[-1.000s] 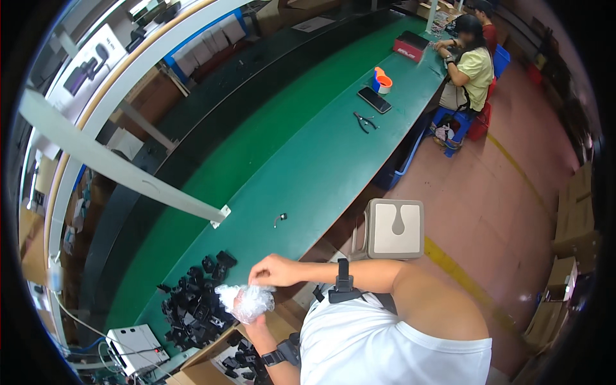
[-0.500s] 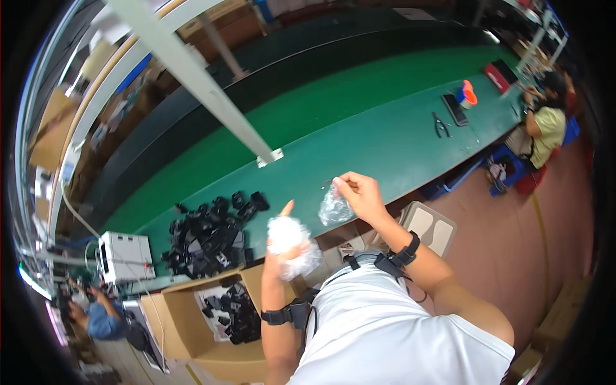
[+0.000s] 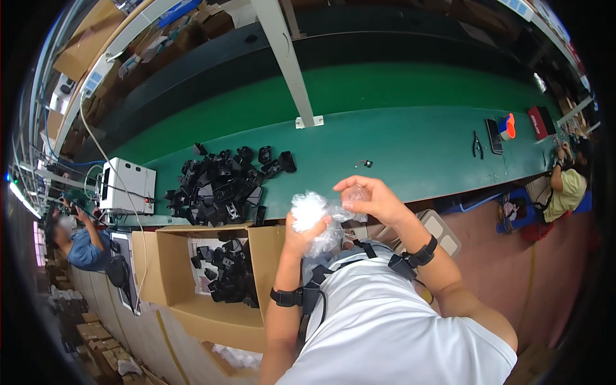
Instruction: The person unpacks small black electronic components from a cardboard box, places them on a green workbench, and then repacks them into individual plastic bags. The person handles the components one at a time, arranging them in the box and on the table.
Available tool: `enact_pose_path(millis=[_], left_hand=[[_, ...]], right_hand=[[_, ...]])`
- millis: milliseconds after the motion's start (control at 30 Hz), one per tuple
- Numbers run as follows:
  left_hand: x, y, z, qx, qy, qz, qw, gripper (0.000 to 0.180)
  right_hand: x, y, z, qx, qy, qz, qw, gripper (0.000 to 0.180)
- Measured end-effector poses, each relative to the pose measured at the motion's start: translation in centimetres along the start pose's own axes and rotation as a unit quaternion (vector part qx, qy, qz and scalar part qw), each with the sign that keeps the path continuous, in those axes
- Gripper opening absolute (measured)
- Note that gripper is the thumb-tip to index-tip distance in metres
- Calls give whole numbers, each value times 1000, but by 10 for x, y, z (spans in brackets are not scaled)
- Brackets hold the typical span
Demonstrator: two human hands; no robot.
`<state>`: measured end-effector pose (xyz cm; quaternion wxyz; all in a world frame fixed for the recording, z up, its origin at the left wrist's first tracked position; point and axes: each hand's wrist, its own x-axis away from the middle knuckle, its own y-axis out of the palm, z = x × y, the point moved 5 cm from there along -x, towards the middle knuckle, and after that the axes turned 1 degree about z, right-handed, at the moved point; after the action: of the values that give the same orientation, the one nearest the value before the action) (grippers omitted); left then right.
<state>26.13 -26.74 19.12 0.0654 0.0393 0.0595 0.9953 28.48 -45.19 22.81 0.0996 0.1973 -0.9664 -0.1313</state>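
The left hand (image 3: pixel 301 232) clenched a crumpled wad of clear plastic bags (image 3: pixel 312 218); the right hand (image 3: pixel 372 200), just beside it, pinched one thin clear bag (image 3: pixel 355 204) drawn rightward.

Green bench (image 3: pixel 398 138) with black parts (image 3: pixel 221 183), pliers (image 3: pixel 477 145)

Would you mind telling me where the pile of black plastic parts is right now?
In the head view, the pile of black plastic parts lies on the green workbench, left of both hands, between the white box-shaped device and the open cardboard box.

Both hands (image 3: pixel 301 234) (image 3: pixel 372 199) hold crumpled clear plastic bags (image 3: pixel 314 215) above green bench (image 3: pixel 410 144)
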Motion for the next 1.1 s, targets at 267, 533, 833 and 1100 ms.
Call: enact_pose_path(millis=[267, 533, 833, 1100], left_hand=[[0, -51, -34, 172, -57, 150, 972, 27], [-9, 13, 6, -17, -43, -27, 999, 30], [-9, -13, -13, 115, -80, 65, 988, 16], [-1, -43, -26, 183, -120, 109, 970, 15]], right_hand=[[-5, -11, 0, -58, -4, 47, 997, 30], [-13, 6, 18, -24, -34, 145, 989, 23], [-9, 14, 24, -130, 61, -3, 990, 29], [-17, -23, 25, -8, 4, 129, 992, 19]])
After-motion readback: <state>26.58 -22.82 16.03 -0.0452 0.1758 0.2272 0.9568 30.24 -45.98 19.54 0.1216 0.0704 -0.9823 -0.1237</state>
